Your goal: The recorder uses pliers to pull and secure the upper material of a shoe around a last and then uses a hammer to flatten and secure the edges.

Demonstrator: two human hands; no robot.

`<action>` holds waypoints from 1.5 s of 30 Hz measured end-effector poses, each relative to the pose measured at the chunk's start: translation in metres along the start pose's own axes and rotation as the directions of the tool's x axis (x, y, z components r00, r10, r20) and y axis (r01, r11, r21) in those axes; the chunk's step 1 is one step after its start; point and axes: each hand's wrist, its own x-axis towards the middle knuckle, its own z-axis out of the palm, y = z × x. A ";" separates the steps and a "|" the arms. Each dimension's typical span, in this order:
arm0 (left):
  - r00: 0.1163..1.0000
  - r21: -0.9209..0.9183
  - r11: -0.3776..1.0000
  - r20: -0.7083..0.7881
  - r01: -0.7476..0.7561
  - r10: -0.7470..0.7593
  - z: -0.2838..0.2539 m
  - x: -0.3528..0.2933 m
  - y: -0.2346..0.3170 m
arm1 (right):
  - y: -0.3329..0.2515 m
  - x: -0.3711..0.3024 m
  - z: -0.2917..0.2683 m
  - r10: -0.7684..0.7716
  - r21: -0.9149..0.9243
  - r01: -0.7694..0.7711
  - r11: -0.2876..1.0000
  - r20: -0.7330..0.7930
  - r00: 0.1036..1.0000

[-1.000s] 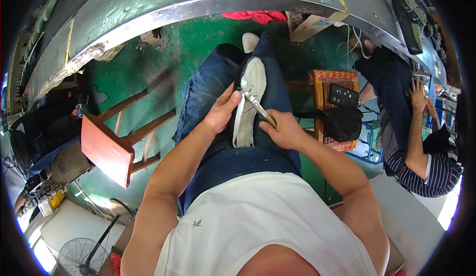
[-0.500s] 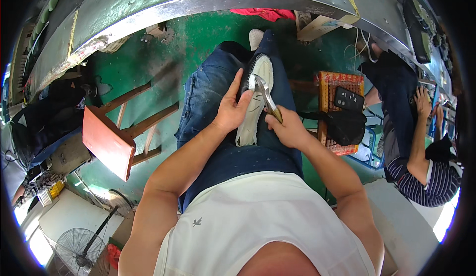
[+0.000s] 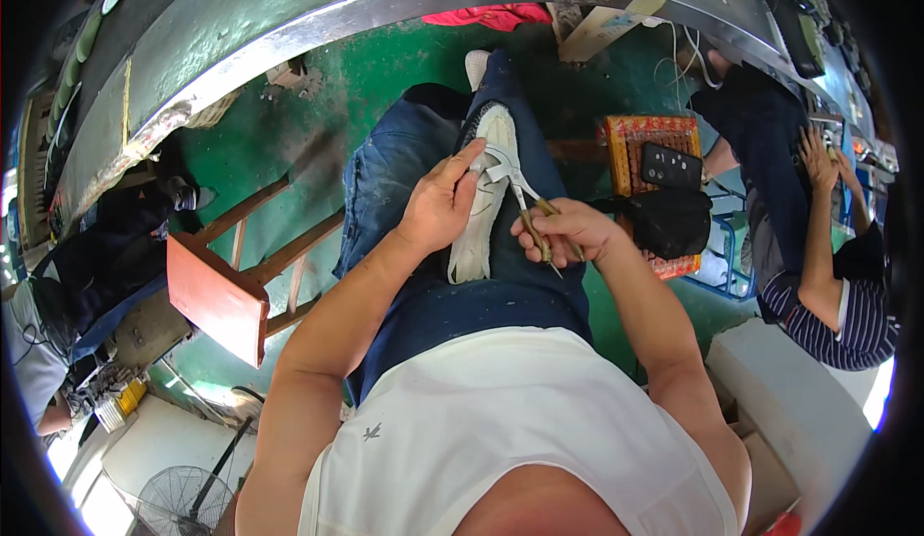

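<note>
An unfinished shoe (image 3: 470, 247) with a pale underside facing up and a dark fringed edge near its far end lies lengthwise on my lap. My left hand (image 3: 438, 207) grips its left side, thumb and index finger near the pincers' head. In my right hand (image 3: 568, 230) is a pair of metal pincers (image 3: 520, 188), fingers wrapped around the brownish handles, which are spread apart. The pincers' curved jaws rest at the shoe's upper left edge, beside my left fingertips. Whether the jaws pinch any material I cannot tell.
A wooden stool (image 3: 219, 295) lies tipped over on the green floor at left. To the right, a woven-top stool (image 3: 630, 141) carries a black remote-like device (image 3: 671, 165) and a black bag (image 3: 669, 223). A metal bench (image 3: 375, 18) curves ahead. A co-worker (image 3: 828, 276) sits at right.
The pincers' handles have spread apart in my right hand, and their head has turned. My left index finger has come down toward the jaws. The whole view has shifted slightly.
</note>
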 end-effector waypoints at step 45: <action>0.701 -0.364 0.615 0.518 0.700 -0.491 -0.028 0.030 -0.007 | -0.002 -0.030 0.061 -0.371 -0.996 0.025 -0.081 0.053 0.927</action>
